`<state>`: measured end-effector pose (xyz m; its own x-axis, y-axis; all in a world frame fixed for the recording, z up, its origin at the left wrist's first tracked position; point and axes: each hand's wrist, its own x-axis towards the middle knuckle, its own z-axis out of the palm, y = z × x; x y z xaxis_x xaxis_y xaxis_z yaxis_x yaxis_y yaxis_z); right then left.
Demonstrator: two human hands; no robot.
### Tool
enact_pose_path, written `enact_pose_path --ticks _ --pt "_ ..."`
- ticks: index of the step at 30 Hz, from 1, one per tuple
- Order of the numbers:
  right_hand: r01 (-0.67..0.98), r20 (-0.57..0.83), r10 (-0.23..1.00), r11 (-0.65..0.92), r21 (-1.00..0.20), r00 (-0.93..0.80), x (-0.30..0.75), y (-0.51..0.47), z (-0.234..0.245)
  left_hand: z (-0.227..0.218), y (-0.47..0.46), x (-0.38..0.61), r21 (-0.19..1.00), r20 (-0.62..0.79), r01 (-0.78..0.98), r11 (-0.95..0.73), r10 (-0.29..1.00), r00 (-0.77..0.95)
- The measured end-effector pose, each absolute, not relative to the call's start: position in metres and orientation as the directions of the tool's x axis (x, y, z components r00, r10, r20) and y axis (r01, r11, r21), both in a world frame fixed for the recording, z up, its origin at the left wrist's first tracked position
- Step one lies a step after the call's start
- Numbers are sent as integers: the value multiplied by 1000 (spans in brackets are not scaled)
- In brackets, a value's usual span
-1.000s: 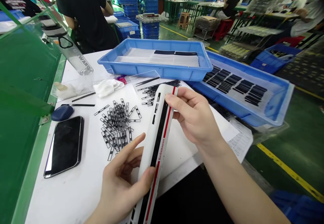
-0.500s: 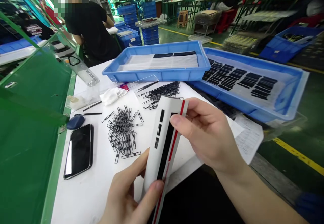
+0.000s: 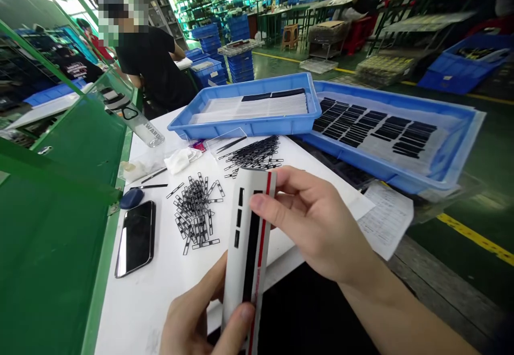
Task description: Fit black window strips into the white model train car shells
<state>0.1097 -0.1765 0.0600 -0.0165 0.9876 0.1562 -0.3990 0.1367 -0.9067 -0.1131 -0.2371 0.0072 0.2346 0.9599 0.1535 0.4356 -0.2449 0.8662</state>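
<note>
Both hands hold a long pale-grey plastic housing (image 3: pixel 232 269), tilted with its far end up. Three small rectangular windows run along its left face; a black strip (image 3: pixel 251 253) and a red line lie along its right part. My left hand (image 3: pixel 204 307) is wrapped around the lower part, thumb on the front. My right hand (image 3: pixel 309 216) pinches the upper end, thumb pressed on the black strip and fingers behind. Beyond the housing on the white table lie a loose pile of thin black frame-shaped pieces (image 3: pixel 196 205) and a neater bundle of similar pieces (image 3: pixel 257 152).
A blue tray (image 3: pixel 249 128) of white strips stands at the back, overlapping another blue tray (image 3: pixel 405 168) of black pieces. At left lie a phone (image 3: pixel 136 240), a dark blue object (image 3: pixel 131 198), tweezers (image 3: pixel 231 144) and a bottle (image 3: pixel 138 122). A green panel (image 3: pixel 52 237) borders the table.
The housing has swung a little more upright and shifted left and down in view, with both hands still on it. The whole scene has also shifted slightly as the camera turned.
</note>
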Motion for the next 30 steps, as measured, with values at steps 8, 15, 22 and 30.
enact_pose_path --ticks 8,15,22,30 --pt "-470 227 964 138 -872 -139 112 -178 44 19 -244 -111 739 270 585 -335 942 199" --pt "-412 178 983 143 -900 -48 105 -164 36 21 -237 -102 860 61 477 -180 965 254" --pt "-468 167 985 164 -868 37 108 -160 24 20 -238 -104 919 -70 393 -25 972 226" --pt "-464 95 995 104 -880 41 107 -157 18 20 -236 -100 926 -36 373 -48 976 217"
